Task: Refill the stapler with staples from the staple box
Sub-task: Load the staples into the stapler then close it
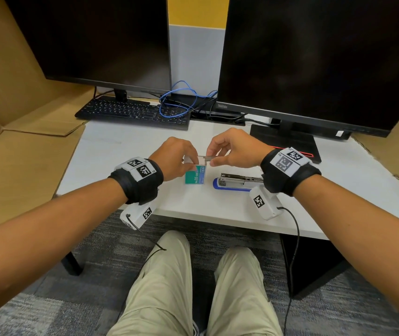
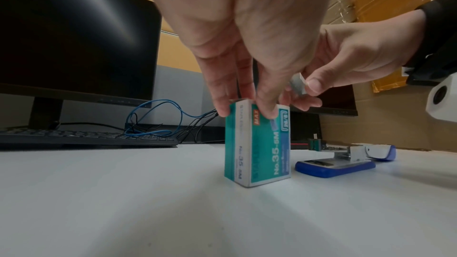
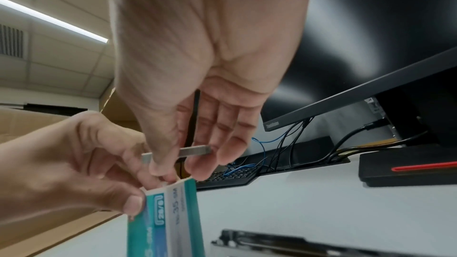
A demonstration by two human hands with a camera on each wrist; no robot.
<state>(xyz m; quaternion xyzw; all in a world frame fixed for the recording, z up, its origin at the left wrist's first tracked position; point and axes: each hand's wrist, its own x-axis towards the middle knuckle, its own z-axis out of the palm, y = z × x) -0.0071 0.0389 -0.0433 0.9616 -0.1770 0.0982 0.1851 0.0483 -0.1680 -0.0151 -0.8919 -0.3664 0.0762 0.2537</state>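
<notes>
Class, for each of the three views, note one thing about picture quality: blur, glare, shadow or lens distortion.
Head view: wide-angle bending at the edges, staple box fairly sharp. Left wrist view: soft glare on the monitor, left hand blurred, faint shadow under the box. Right wrist view: right hand and staple strip soft, stapler smeared at the bottom edge.

Staple box (image 2: 257, 148): "MAX" is printed in orange near the top, "No.35-5M" in white down the front and again on the side panel, "26/6" in a framed blue mark. Right monitor (image 3: 346, 103): "ThinkVision" is read on the lower bezel.
</notes>
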